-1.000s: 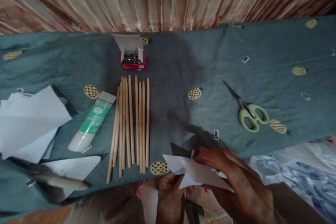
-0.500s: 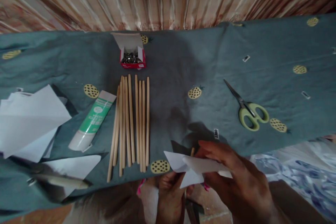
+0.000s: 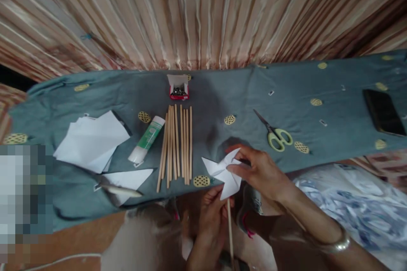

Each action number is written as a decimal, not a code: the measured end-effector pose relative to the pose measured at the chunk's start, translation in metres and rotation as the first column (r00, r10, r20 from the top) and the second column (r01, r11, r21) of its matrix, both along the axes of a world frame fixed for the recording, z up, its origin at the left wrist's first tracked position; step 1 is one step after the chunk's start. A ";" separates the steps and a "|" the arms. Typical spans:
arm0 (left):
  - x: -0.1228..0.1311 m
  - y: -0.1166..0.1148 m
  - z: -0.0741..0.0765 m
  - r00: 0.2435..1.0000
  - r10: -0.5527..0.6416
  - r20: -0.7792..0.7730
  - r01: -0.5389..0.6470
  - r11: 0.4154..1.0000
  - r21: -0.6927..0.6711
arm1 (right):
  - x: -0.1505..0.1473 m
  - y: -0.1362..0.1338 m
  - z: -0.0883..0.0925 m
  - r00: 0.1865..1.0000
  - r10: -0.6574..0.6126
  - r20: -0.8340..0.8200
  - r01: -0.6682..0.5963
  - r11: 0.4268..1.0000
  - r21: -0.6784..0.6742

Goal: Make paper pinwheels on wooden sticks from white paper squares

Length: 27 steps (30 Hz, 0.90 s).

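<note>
A white folded paper pinwheel [image 3: 223,170] sits on the top of a thin wooden stick [image 3: 229,233] at the near edge of the table. My left hand [image 3: 212,216] is closed around the stick just below the paper. My right hand [image 3: 259,171] pinches the pinwheel's centre from the right, fingers pressed on the folded flaps. Both hands are over the front edge of the grey-green pineapple-print cloth [image 3: 216,97].
Several wooden sticks [image 3: 176,144] lie in a row at centre, with a green glue tube [image 3: 147,139] to their left and a red box of pins [image 3: 179,89] behind. White paper sheets [image 3: 92,140] lie left, green scissors [image 3: 276,134] right, a dark phone [image 3: 383,112] far right. Striped curtain behind.
The camera has pulled back and up, showing more of the table. My hands have lifted the pinwheel higher and its flaps now stand up; the stick below it shows.
</note>
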<state>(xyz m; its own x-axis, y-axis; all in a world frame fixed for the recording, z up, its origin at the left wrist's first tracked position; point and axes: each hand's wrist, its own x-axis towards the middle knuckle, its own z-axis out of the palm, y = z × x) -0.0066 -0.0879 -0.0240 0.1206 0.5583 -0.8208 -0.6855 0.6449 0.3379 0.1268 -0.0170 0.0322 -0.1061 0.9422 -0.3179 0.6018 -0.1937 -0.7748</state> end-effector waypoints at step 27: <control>-0.007 0.009 0.005 0.990 -0.080 0.119 0.059 0.984 0.168 | -0.015 0.053 0.022 0.868 0.288 0.403 -0.206 0.950 -0.235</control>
